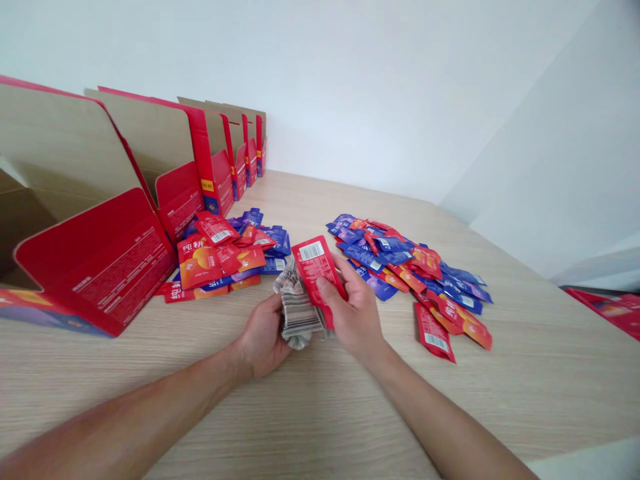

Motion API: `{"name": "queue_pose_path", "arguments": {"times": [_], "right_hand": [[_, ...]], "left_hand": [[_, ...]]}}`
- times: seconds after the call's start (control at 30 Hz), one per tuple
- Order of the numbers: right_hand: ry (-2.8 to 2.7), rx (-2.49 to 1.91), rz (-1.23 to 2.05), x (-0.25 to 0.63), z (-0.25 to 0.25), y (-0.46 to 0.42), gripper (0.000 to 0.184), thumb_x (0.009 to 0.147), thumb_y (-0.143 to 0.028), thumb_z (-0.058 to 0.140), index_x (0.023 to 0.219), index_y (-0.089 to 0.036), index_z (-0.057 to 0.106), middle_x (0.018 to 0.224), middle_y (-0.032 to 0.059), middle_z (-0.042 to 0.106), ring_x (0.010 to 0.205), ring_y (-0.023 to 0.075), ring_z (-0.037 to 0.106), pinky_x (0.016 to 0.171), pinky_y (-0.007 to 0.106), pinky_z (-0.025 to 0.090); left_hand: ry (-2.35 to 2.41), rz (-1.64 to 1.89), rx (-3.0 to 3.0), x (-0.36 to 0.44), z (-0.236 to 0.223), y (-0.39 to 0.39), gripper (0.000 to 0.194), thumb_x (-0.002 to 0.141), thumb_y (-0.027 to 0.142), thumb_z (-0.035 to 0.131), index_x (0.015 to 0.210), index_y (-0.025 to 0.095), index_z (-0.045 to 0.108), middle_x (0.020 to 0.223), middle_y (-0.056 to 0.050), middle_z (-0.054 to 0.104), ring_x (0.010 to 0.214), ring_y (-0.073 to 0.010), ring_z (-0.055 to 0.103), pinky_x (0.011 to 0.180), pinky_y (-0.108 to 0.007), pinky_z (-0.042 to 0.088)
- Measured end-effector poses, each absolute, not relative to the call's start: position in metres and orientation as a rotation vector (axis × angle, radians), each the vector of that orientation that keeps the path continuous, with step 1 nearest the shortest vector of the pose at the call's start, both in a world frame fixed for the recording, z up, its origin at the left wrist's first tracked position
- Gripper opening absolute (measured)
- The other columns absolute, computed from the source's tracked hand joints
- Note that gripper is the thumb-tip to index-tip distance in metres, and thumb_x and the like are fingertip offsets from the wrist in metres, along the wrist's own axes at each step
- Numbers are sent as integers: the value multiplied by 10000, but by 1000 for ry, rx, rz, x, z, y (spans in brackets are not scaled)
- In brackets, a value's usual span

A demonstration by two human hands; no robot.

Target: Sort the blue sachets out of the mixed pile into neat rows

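Note:
My right hand pinches a red sachet, its barcode end up and its printed back toward me. My left hand is closed round a crumpled striped cloth, grey, white and brown, which lies against the sachet's left edge. Left of my hands is a heap of red and blue sachets. A second heap of red and blue sachets spreads out to the right, with a single red sachet at its near end.
Several open red cardboard boxes stand in a row along the left, flaps raised, reaching back to the white wall. A red item with a dark rim shows at the right edge, beyond the wooden table.

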State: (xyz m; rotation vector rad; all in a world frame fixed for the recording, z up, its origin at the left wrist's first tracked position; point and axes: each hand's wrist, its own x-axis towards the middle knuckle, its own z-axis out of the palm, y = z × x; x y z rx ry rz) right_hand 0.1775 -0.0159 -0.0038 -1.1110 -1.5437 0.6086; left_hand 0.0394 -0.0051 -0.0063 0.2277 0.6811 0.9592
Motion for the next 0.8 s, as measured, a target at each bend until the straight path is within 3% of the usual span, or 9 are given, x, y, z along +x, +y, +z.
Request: {"name": "queue_pose_path", "arguments": {"times": [0.07,0.17,0.23,0.33,0.53,0.63,0.7,0.8], "right_hand": [[-1574,-1244,486,183,-11,-7,461,1013,-388,577,1422,-184,637,1335,139,723,1212,317,691,1076,504,544],[-1658,-1406,232,189,-22,1,610,1021,-410,526,1551,-112,480,1561,233,521,1441,353,516,1194,578,428],[-1733,-1405,147,189,-27,3,660,1056,-420,447,1631,-114,343,1645,231,412,1532,329,404,1244,578,369],[-1894,-1364,141,185,-27,0,674,1088,-468,377,1663,-133,275,1666,209,400,1565,309,359,1281,570,311],[-2189,-1310,31,171,-27,-17,799,1103,-518,324,1706,-115,-13,1739,229,229,1638,352,132,1291,682,146],[-2283,-1231,-64,162,-32,-25,898,1093,-493,388,1678,-117,-181,1755,232,158,1645,351,47,1291,691,134],[-2302,-1194,-84,157,-34,-28,939,1083,-469,432,1667,-97,-203,1749,246,171,1647,346,35,1293,676,169],[-2312,-1128,-89,156,-27,-30,792,1091,-381,415,1682,-33,17,1692,270,322,1633,331,168,1277,592,290]], "left_hand": [[690,972,233,40,-6,-5,338,1049,193,414,1074,92,735,910,-126,803,845,-241,786,829,-357,644],[670,976,241,41,-5,-6,344,1055,199,420,1146,85,732,978,-130,809,889,-242,785,851,-355,641],[669,983,247,42,-6,-7,344,1048,180,426,1174,86,732,1004,-129,809,906,-240,785,854,-348,638],[691,991,274,43,-9,-9,340,1037,166,434,1167,90,738,996,-126,807,908,-237,783,845,-342,638],[692,996,304,40,-12,-10,369,1007,164,416,1163,121,748,960,-110,807,907,-243,779,837,-352,638],[728,973,268,37,-10,-11,402,987,145,387,1154,120,752,941,-110,809,893,-242,782,843,-348,633],[738,979,246,36,-9,-11,413,974,132,379,1159,119,749,935,-105,809,888,-236,785,855,-340,629],[755,1002,218,37,-7,-10,408,970,125,371,1137,101,742,915,-108,806,861,-233,787,850,-345,633]]}}
